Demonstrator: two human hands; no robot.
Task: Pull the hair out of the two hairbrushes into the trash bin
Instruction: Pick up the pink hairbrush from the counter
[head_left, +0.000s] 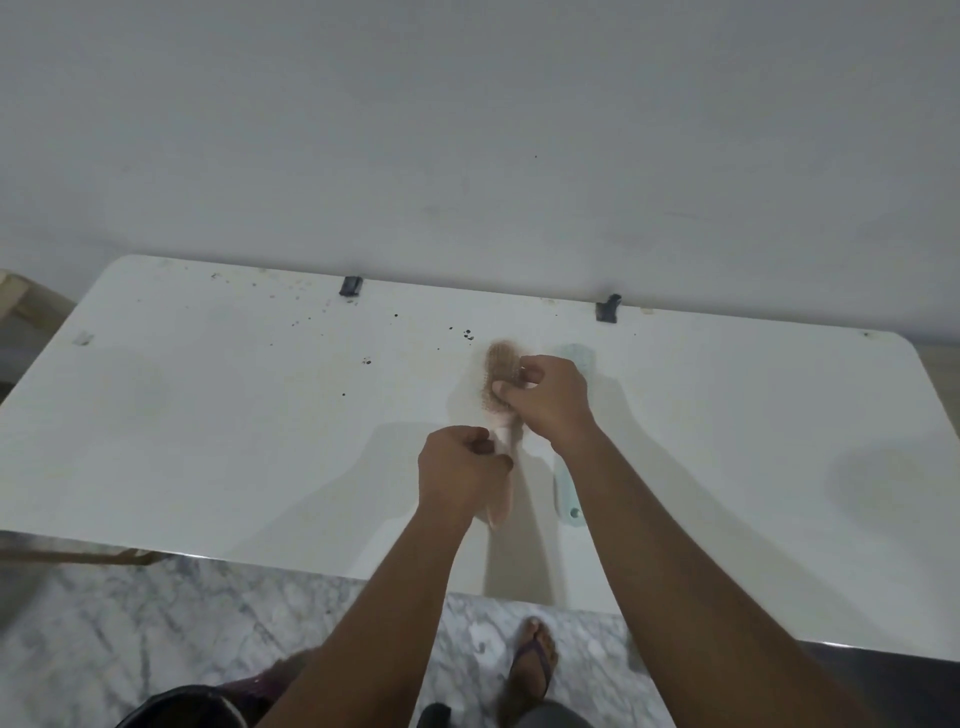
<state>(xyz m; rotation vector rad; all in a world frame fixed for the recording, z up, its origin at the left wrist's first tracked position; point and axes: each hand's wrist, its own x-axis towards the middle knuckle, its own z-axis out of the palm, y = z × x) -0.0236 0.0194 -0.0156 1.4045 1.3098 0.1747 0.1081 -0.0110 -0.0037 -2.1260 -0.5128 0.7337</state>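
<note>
Pink hairbrush (503, 434) in left hand (460, 467) and right hand (551, 400), one green hairbrush (563, 488)

We see dim, even, greyish indoor light. Soft, pale shadows of the arms (395, 597) spread over the table (208, 415) toward its near edge, and a faint grey patch lies near its right edge. The pink hairbrush (498, 504) and its hair (498, 358) are smeared by motion blur. Wide-angle distortion bows the table's edges.
</note>
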